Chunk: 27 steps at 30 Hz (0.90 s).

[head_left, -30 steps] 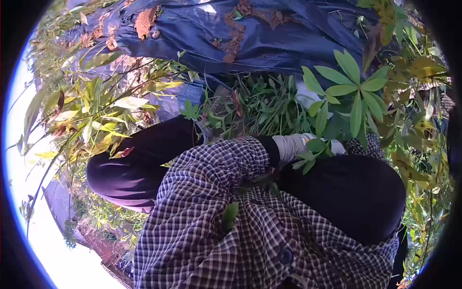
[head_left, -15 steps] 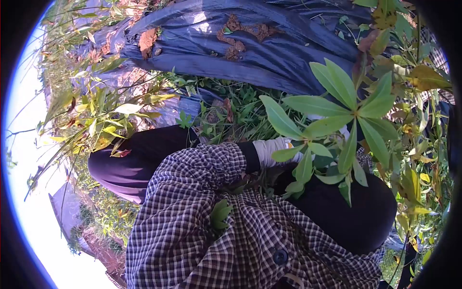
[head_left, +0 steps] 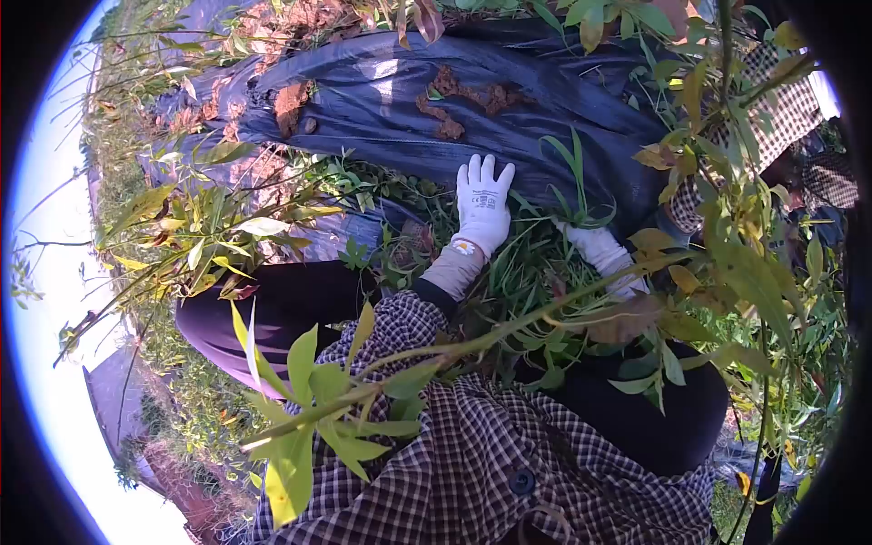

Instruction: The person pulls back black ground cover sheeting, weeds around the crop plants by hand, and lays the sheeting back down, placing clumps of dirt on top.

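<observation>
My left hand (head_left: pixel 482 207), in a white glove with printing on its back, reaches over the weeds at the edge of the dark plastic sheet (head_left: pixel 381 136). Its fingers are spread, with nothing visible in them. To its right, my right hand (head_left: pixel 595 247), also gloved, is low among the greenery. Its fingers are closed around long grass blades (head_left: pixel 578 177) that curve up past the fingertips. Leaves and a branch partly cover this hand and its wrist. Green weeds (head_left: pixel 522 263) fill the space between the two hands.
A leafy branch (head_left: pixel 436 359) crosses close before me, over my checkered shirt. My dark-clothed knees (head_left: pixel 649 418) flank the weeds. Reddish soil clumps (head_left: pixel 450 100) lie on the sheet. Yellowing plants (head_left: pixel 763 272) and checkered cloth (head_left: pixel 772 113) are at right.
The leafy shoot that hid my hands has shifted away, and a branch now crosses lower. My left hand has moved forward to the sheet's edge; my right hand has come into sight.
</observation>
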Each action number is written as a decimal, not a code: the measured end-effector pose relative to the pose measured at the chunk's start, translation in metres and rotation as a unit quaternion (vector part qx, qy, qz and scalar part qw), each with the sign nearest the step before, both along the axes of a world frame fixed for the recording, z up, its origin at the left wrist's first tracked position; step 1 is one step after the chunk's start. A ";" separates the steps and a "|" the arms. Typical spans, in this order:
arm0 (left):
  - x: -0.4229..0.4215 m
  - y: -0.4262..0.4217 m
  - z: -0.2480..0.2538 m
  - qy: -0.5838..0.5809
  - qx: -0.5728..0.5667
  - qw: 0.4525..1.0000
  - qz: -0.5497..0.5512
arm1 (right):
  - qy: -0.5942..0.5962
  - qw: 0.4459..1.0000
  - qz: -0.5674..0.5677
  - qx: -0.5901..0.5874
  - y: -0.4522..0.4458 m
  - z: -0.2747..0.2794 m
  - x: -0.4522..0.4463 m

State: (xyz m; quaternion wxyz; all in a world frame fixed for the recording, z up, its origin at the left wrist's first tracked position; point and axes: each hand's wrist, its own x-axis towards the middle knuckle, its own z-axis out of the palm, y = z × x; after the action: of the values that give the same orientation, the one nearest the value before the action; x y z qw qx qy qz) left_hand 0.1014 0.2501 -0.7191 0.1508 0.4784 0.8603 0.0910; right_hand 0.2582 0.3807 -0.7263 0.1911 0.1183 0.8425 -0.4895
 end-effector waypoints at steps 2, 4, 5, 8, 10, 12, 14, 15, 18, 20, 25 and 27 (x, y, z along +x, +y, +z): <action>-0.007 0.000 -0.019 -0.030 0.025 0.999 -0.025 | -0.006 1.000 -0.004 0.009 0.002 0.006 0.001; -0.011 0.000 -0.023 -0.045 0.083 0.995 -0.014 | -0.006 1.000 -0.003 0.022 0.002 0.010 -0.001; -0.016 0.000 -0.019 -0.065 0.078 0.995 0.012 | -0.007 1.000 -0.001 0.030 0.000 0.011 -0.002; -0.038 0.002 -0.009 -0.061 0.045 0.997 0.014 | -0.017 0.998 0.011 0.064 -0.009 0.017 -0.005; -0.054 0.002 -0.006 -0.087 0.108 0.990 0.025 | -0.035 0.998 0.012 0.047 -0.016 0.017 -0.009; -0.059 0.009 0.020 -0.088 0.133 0.987 0.029 | -0.071 0.980 -0.045 -0.181 -0.013 -0.022 -0.008; -0.060 0.009 0.029 -0.121 0.140 0.982 0.032 | -0.226 0.901 -0.114 -0.352 0.016 -0.025 -0.013; -0.057 0.008 0.038 -0.152 0.149 0.976 0.047 | -0.263 0.902 -0.159 -0.303 0.027 0.005 -0.027; -0.049 0.001 0.057 -0.134 0.107 0.985 0.004 | -0.206 0.848 -0.337 -0.354 0.017 -0.017 -0.018; -0.046 -0.007 0.050 -0.133 0.111 0.984 -0.036 | -0.253 0.817 -0.408 -0.318 0.017 -0.024 -0.018; -0.027 -0.016 0.054 -0.192 0.044 0.975 -0.104 | -0.230 0.802 -0.459 -0.304 0.034 -0.025 0.002; -0.018 -0.014 0.061 -0.167 0.046 0.978 -0.116 | -0.214 0.807 -0.468 -0.289 0.035 -0.022 0.011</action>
State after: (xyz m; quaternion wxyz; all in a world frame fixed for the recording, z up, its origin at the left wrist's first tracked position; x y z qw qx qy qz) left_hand 0.0829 0.2362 -0.6577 0.2795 0.5596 0.7565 0.1907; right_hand 0.2695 0.4157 -0.7480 0.1397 0.5395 0.4425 -0.7026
